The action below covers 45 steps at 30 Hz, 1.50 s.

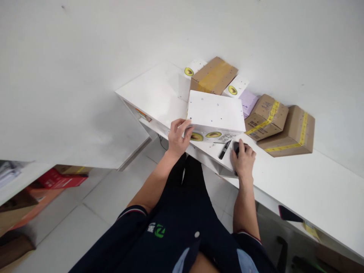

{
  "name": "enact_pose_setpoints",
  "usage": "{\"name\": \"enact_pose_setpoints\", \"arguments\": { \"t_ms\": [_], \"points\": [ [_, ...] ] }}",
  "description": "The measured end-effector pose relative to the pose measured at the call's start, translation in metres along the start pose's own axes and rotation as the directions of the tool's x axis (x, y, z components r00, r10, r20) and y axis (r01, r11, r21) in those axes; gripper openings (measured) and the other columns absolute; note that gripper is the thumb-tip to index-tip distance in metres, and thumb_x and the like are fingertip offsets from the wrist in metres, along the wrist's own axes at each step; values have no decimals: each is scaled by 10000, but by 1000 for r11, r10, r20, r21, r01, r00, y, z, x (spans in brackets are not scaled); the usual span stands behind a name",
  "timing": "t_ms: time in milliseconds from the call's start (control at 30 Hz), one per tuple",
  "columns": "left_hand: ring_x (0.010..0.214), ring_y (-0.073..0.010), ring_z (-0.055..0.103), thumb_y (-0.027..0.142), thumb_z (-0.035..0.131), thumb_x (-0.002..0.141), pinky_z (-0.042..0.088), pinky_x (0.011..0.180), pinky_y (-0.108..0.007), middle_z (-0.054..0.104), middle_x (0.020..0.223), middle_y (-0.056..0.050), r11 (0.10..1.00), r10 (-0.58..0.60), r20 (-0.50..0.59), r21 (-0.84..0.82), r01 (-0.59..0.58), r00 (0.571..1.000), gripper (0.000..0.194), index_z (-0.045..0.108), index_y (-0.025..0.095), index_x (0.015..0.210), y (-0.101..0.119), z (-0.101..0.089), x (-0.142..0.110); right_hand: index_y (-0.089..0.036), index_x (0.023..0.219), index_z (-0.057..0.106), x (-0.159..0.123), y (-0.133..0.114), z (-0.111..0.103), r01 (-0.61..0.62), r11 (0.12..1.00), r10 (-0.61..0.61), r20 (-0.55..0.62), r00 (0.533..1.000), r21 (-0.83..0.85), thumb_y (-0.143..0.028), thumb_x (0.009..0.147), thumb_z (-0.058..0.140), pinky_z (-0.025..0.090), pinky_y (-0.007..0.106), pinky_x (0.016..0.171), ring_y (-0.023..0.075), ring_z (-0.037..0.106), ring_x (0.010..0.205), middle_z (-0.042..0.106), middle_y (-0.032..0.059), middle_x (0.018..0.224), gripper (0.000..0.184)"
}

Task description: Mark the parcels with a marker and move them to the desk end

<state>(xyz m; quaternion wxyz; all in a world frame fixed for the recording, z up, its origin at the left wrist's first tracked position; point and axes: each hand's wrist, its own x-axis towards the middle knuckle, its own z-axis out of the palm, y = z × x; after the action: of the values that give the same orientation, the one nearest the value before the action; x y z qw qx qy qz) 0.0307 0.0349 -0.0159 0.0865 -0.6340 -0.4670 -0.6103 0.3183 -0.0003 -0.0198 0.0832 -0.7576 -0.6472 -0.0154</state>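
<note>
A large white box (216, 110) with avocado pictures on its front side sits on the white desk. My left hand (178, 137) grips its near left corner, fingers on the top edge and thumb at the front. To the right of the box's front, my right hand (244, 158) is closed around a dark flat object (236, 148) at the desk's near edge; my fingers cover most of it, so its kind is unclear. Between that hand and the box lies a black marker (224, 149), apart from both hands.
Behind the white box stands a taped brown carton (214, 75), with smaller avocado boxes (237, 85) beside it. A lilac box (249, 101) and two yellow-taped cartons (267, 115) (294, 132) stand to the right. Below the desk on the left is a red box (61, 177).
</note>
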Motion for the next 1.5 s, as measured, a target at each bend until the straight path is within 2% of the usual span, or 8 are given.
{"name": "enact_pose_setpoints", "arguments": {
  "t_ms": [100, 400, 567, 667, 800, 1000, 1267, 1500],
  "points": [
    [1008, -151, 639, 284, 548, 994, 590, 793, -259, 598, 1120, -88, 1000, -13, 18, -22, 13, 1000, 297, 584, 242, 1285, 1, -2, -3, -158, 1580, 304, -19, 4, -4, -272, 961, 270, 39, 962, 52, -553, 836, 634, 439, 592, 957, 443, 487, 1228, 475, 279, 1440, 905],
    [1115, -227, 614, 365, 564, 972, 573, 880, -381, 609, 1183, -138, 998, -59, -124, 0, 59, 990, 431, 474, 215, 1365, 5, -12, -20, -66, 1562, 308, -24, 19, -6, -377, 880, 369, 83, 926, 290, -531, 717, 712, 432, 580, 1009, 409, 574, 1149, 625, 276, 1265, 1046],
    [966, -176, 661, 301, 535, 987, 580, 863, -349, 663, 1009, -77, 942, -207, 45, -260, 211, 977, 220, 567, 208, 1184, 46, -27, -47, -214, 1538, 341, -56, 15, -14, -349, 401, 487, 126, 864, 847, -571, 672, 713, 558, 419, 871, 237, 649, 1029, 641, 104, 1232, 1008],
    [912, -157, 696, 340, 509, 1008, 596, 815, -306, 703, 1032, -93, 751, -331, 419, -426, 504, 846, 259, 600, 190, 1199, 81, -28, -65, -284, 1463, 427, -78, -11, -24, -252, 108, 393, 192, 899, 962, -548, 742, 675, 585, 343, 699, 208, 693, 942, 629, 82, 1242, 807],
    [1063, -210, 707, 466, 427, 1029, 613, 867, -348, 697, 1214, -152, 518, -263, 679, -500, 694, 686, 442, 582, 203, 1349, 115, -29, -78, -290, 1425, 473, -97, -61, -29, -230, 62, 258, 207, 944, 971, -472, 756, 711, 600, 334, 739, 182, 702, 927, 616, 95, 1307, 733],
    [1253, -231, 645, 577, 421, 1003, 506, 1115, -412, 686, 1319, -119, 315, -561, 617, -456, 832, 551, 530, 597, 222, 1356, 117, -45, -90, -224, 1408, 523, -115, -109, -28, -193, 174, 149, 168, 975, 966, -423, 784, 739, 559, 403, 1003, 202, 670, 1133, 616, 143, 1402, 689],
    [1343, -293, 579, 581, 626, 910, 410, 1196, -470, 703, 1309, -95, -343, -585, 731, -616, 709, 352, 530, 654, 210, 1287, 119, -71, -64, -236, 1104, 710, -119, -120, -28, -78, 81, 184, 62, 981, 994, -418, 851, 700, 573, 356, 888, 159, 691, 922, 749, 45, 1074, 312],
    [1388, -290, 536, 542, 644, 911, 353, 1241, -453, 761, 1180, -62, -477, -593, 764, -588, 653, 255, 426, 740, 188, 1127, 123, -66, -49, -232, 1024, 672, -117, -129, -32, -70, -97, 267, 94, 959, 993, -411, 816, 736, 550, 325, 863, 150, 669, 895, 716, 12, 972, 282]
  ]
}}
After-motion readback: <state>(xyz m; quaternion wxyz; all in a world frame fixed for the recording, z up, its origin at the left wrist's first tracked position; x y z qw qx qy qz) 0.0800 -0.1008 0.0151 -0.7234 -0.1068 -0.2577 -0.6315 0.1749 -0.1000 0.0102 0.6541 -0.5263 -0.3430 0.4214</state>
